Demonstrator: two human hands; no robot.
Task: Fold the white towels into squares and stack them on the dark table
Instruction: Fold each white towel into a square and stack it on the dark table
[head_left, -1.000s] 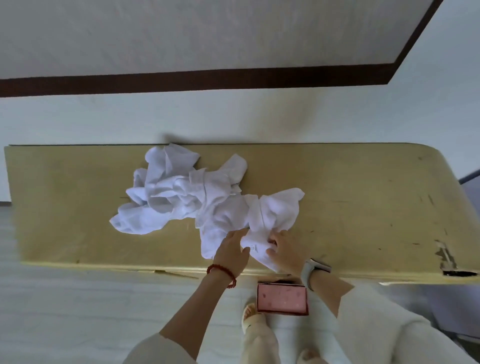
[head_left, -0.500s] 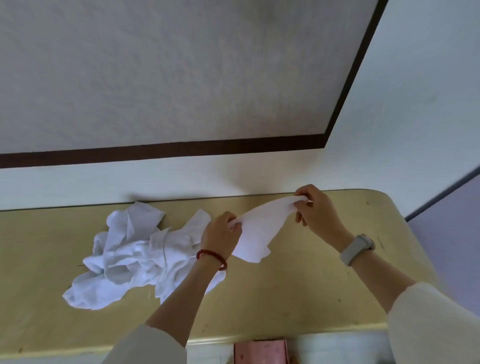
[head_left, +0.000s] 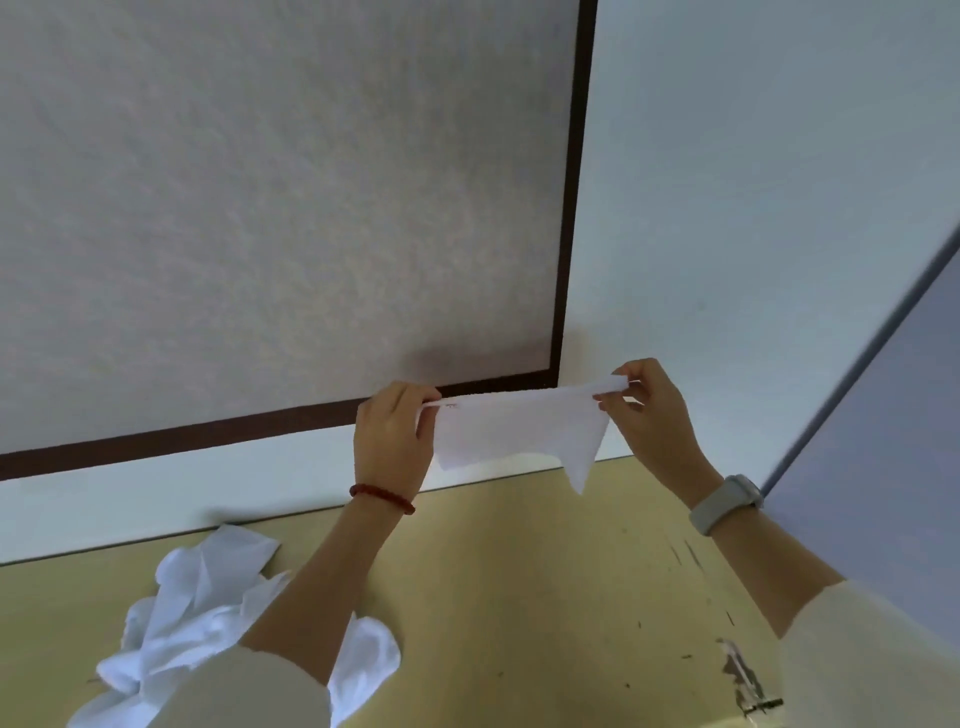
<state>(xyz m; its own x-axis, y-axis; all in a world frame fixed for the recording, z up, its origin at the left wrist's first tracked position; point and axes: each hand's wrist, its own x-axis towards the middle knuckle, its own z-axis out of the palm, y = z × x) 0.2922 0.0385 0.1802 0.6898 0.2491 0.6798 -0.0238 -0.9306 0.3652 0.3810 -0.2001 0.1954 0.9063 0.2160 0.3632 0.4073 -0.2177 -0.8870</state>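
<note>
A white towel (head_left: 519, 431) hangs stretched in the air in front of the wall, above the yellowish table (head_left: 519, 597). My left hand (head_left: 392, 441) pinches its left top corner and my right hand (head_left: 649, 415) pinches its right top corner. The towel's lower edge hangs uneven, with one point dangling on the right. A crumpled pile of white towels (head_left: 208, 613) lies on the table at the lower left, partly hidden behind my left forearm and sleeve.
The table's far edge meets a pale wall with a dark brown framed panel (head_left: 566, 260). A grey-blue surface (head_left: 893, 493) slants in at the right. The tabletop has a chipped spot (head_left: 743, 675) near its right front edge.
Both hands have lifted the towel higher and pulled it wider apart, from a slack drape over the table to a taut spread before the wall. The camera has tilted upward.
</note>
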